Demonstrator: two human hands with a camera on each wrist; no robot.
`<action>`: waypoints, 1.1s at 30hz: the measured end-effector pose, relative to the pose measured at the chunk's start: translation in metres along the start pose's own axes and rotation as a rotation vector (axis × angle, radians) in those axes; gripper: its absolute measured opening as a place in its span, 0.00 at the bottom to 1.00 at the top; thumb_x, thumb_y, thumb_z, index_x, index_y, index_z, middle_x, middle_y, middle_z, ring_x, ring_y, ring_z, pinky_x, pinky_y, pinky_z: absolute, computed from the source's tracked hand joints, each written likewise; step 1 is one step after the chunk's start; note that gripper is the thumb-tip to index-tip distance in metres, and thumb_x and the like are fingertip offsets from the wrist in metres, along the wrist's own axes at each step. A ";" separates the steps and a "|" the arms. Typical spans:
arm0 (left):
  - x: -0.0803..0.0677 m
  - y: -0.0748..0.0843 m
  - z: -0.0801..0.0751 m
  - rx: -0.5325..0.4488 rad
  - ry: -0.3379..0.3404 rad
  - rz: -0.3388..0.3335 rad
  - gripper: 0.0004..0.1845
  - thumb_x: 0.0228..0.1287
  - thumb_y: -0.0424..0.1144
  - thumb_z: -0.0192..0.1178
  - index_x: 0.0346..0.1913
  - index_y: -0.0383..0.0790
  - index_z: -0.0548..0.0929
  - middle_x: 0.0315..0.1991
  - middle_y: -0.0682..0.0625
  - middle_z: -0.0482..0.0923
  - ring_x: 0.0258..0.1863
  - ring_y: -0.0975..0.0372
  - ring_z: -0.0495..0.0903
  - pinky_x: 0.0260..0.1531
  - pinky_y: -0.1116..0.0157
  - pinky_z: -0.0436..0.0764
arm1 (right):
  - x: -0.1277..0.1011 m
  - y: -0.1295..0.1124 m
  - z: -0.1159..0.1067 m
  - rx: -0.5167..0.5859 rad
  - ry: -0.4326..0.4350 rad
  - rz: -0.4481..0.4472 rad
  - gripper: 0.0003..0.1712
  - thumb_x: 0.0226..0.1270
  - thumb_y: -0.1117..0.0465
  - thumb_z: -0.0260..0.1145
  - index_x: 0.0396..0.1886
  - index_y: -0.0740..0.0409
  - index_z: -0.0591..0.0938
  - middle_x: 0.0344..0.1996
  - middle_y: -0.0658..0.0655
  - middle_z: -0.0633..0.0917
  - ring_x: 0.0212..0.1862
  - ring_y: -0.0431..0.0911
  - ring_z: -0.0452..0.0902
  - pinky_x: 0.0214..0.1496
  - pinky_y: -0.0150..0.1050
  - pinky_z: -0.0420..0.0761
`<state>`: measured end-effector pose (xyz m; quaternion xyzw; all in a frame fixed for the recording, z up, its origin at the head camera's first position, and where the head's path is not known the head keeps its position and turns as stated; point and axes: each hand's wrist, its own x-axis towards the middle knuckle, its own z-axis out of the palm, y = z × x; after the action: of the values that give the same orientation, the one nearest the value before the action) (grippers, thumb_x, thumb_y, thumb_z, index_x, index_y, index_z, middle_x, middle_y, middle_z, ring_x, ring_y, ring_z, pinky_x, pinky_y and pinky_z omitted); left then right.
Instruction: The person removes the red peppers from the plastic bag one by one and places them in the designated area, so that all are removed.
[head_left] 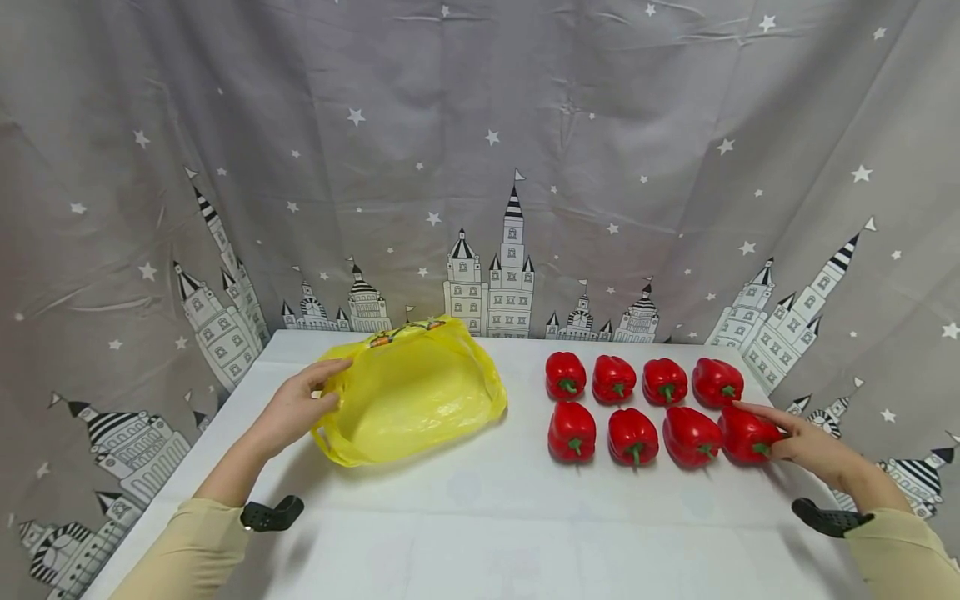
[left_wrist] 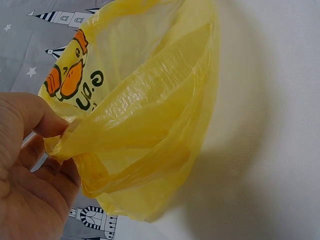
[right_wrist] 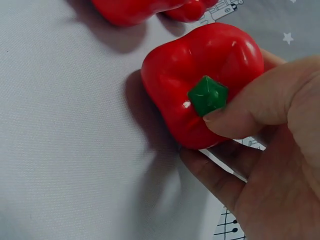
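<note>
I count eight red peppers point(head_left: 648, 408) at the right of the frame, four in each row. I see one yellow bag point(head_left: 408, 400) at the left.

Bare white table point(head_left: 480, 500) open between the left fingers point(head_left: 330, 371) and right fingers point(head_left: 750, 410); seven red peppers point(head_left: 630, 433) crowded just left of the right fingertips, yellow bag point(head_left: 412, 400) touching the left ones.

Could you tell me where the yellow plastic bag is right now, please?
In the head view the yellow plastic bag lies open on the white table's left side, its edge pinched by the left hand, left of the red peppers.
</note>
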<state>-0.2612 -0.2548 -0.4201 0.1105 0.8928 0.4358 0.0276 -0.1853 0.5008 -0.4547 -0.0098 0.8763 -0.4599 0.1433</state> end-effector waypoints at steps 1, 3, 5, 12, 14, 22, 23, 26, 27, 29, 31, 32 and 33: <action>0.000 0.000 0.000 0.001 0.001 0.002 0.34 0.68 0.29 0.55 0.77 0.39 0.67 0.75 0.40 0.63 0.66 0.43 0.67 0.55 0.52 0.76 | 0.000 0.000 0.000 -0.003 0.006 -0.004 0.45 0.61 0.74 0.63 0.79 0.56 0.63 0.72 0.81 0.54 0.65 0.75 0.55 0.52 0.52 0.79; 0.000 -0.001 0.000 0.006 0.001 0.003 0.34 0.68 0.29 0.55 0.77 0.39 0.67 0.75 0.40 0.64 0.65 0.43 0.67 0.55 0.52 0.76 | 0.000 0.000 0.001 -0.012 0.016 -0.012 0.44 0.61 0.74 0.62 0.79 0.57 0.63 0.72 0.81 0.55 0.65 0.75 0.56 0.51 0.50 0.80; 0.001 -0.002 0.000 0.008 0.001 0.003 0.34 0.68 0.29 0.55 0.77 0.40 0.67 0.75 0.40 0.63 0.65 0.43 0.67 0.55 0.52 0.76 | 0.000 0.000 0.002 -0.019 0.025 -0.022 0.44 0.61 0.75 0.62 0.78 0.57 0.64 0.72 0.81 0.56 0.65 0.75 0.57 0.51 0.50 0.80; -0.001 0.000 0.000 0.000 -0.003 -0.007 0.34 0.68 0.30 0.55 0.78 0.41 0.67 0.76 0.40 0.62 0.66 0.42 0.67 0.55 0.51 0.77 | -0.002 -0.001 0.002 0.010 0.033 -0.023 0.42 0.63 0.74 0.62 0.78 0.60 0.63 0.72 0.81 0.54 0.66 0.78 0.54 0.53 0.54 0.82; -0.001 -0.001 -0.001 0.001 -0.003 0.000 0.34 0.68 0.30 0.55 0.78 0.41 0.67 0.76 0.40 0.62 0.66 0.42 0.66 0.56 0.50 0.76 | -0.003 -0.001 0.002 0.014 0.032 -0.031 0.42 0.64 0.75 0.61 0.78 0.62 0.61 0.72 0.82 0.53 0.66 0.79 0.54 0.53 0.54 0.83; -0.006 -0.007 -0.004 0.012 -0.006 0.062 0.32 0.70 0.30 0.56 0.77 0.46 0.69 0.80 0.41 0.54 0.74 0.36 0.56 0.63 0.38 0.69 | -0.012 -0.007 -0.003 -0.112 0.042 -0.086 0.43 0.64 0.75 0.59 0.78 0.71 0.55 0.72 0.82 0.56 0.66 0.82 0.57 0.55 0.62 0.81; -0.007 -0.008 -0.004 0.012 -0.010 0.063 0.32 0.71 0.30 0.56 0.77 0.46 0.69 0.81 0.42 0.52 0.75 0.36 0.54 0.63 0.36 0.68 | -0.013 -0.009 -0.004 -0.130 0.053 -0.086 0.43 0.64 0.75 0.59 0.78 0.71 0.55 0.72 0.81 0.56 0.67 0.81 0.56 0.55 0.62 0.81; -0.008 -0.008 -0.005 0.021 -0.023 0.077 0.31 0.71 0.31 0.56 0.76 0.45 0.70 0.81 0.43 0.51 0.77 0.37 0.49 0.64 0.34 0.65 | -0.018 -0.013 -0.007 -0.169 0.079 -0.098 0.41 0.66 0.75 0.56 0.78 0.72 0.55 0.72 0.82 0.56 0.66 0.81 0.55 0.55 0.67 0.79; -0.008 -0.008 -0.005 0.025 -0.027 0.085 0.30 0.71 0.31 0.56 0.76 0.44 0.71 0.81 0.43 0.51 0.78 0.37 0.48 0.64 0.34 0.65 | -0.019 -0.014 -0.007 -0.180 0.093 -0.094 0.40 0.68 0.74 0.56 0.78 0.71 0.55 0.72 0.81 0.56 0.67 0.81 0.55 0.55 0.68 0.78; -0.010 -0.007 -0.005 0.042 -0.033 0.097 0.29 0.71 0.31 0.56 0.75 0.43 0.72 0.81 0.42 0.51 0.78 0.38 0.47 0.63 0.34 0.66 | -0.021 -0.015 -0.009 -0.200 0.112 -0.100 0.38 0.71 0.73 0.55 0.78 0.71 0.55 0.72 0.81 0.57 0.67 0.81 0.54 0.55 0.71 0.76; -0.011 -0.007 -0.006 0.065 -0.040 0.111 0.28 0.72 0.32 0.57 0.75 0.43 0.72 0.81 0.41 0.52 0.78 0.37 0.47 0.62 0.34 0.68 | -0.022 -0.017 -0.009 -0.212 0.132 -0.108 0.37 0.73 0.71 0.54 0.79 0.70 0.54 0.72 0.81 0.57 0.67 0.80 0.54 0.55 0.73 0.75; -0.012 -0.007 -0.006 0.074 -0.042 0.113 0.28 0.73 0.33 0.57 0.75 0.43 0.72 0.81 0.41 0.51 0.78 0.37 0.47 0.62 0.34 0.68 | -0.022 -0.019 -0.009 -0.217 0.143 -0.114 0.37 0.74 0.70 0.54 0.79 0.70 0.54 0.72 0.81 0.57 0.67 0.80 0.55 0.55 0.73 0.74; -0.012 -0.007 -0.006 0.084 -0.041 0.119 0.28 0.73 0.34 0.57 0.75 0.43 0.72 0.81 0.41 0.51 0.77 0.37 0.49 0.62 0.35 0.69 | -0.023 -0.021 -0.009 -0.225 0.155 -0.122 0.36 0.75 0.70 0.54 0.79 0.70 0.54 0.72 0.80 0.57 0.67 0.80 0.55 0.55 0.73 0.75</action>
<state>-0.2513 -0.2665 -0.4221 0.1736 0.9013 0.3965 0.0154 -0.1684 0.4991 -0.4275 -0.0435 0.9286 -0.3658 0.0450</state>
